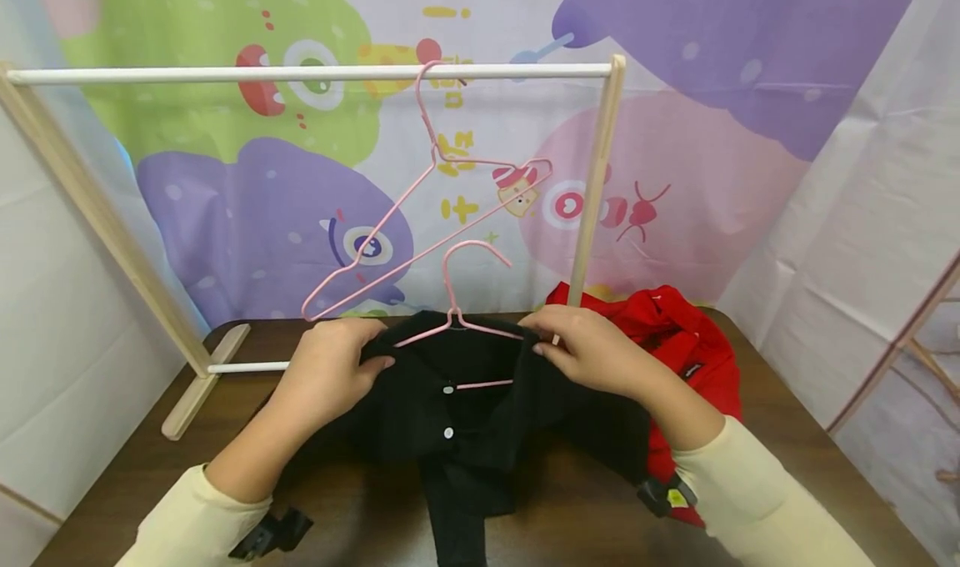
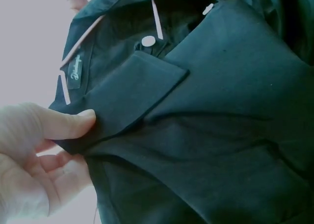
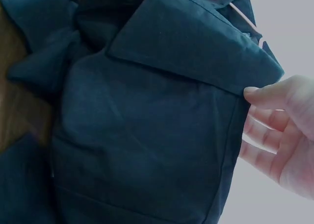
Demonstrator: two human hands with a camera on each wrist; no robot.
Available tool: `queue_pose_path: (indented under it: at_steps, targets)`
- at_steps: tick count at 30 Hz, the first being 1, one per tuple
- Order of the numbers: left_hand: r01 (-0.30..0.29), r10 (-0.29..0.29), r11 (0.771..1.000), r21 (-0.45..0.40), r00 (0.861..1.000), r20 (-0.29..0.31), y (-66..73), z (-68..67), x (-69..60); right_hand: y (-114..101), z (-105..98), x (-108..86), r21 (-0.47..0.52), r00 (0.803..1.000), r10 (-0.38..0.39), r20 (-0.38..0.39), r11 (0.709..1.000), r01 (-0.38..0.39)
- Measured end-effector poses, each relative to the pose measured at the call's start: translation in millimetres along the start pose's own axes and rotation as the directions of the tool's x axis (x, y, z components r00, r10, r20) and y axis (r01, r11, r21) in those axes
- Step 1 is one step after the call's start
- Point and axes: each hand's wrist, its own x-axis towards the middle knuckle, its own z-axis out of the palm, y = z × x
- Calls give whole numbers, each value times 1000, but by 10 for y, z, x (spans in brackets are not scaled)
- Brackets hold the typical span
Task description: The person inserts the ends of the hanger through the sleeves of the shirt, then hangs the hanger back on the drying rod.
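Inside the black garment (image 2: 225, 87), a neck label (image 2: 75, 72) bears unclear white script; the cartoon backdrop (image 1: 495, 0) shows a yellow plus sign (image 1: 461, 209) and sideways exclamation mark (image 1: 442, 12), plus illegible characters (image 1: 453, 150)

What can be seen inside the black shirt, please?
Inside the black shirt is a pink hanger: its sloping shoulders and lower bar partly show at the open neck, as does a label. The hanger's ends are covered by cloth and cannot be seen.
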Motion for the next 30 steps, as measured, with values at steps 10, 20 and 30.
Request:
queue_pose_path:
  at_steps: [10, 20, 30]
  targets:
    - [27, -29, 999, 23, 995, 99, 4, -141, 5, -39, 8, 8, -96, 995, -82, -58, 992, 76]
    - [18, -8, 999, -32, 960, 280, -186, -139, -11, -14, 34, -2, -108, 995, -79, -65, 992, 71]
    - [-8, 118, 963, -270, 911, 395, -300, -238, -26, 7, 61, -8, -105, 995, -67, -71, 993, 59]
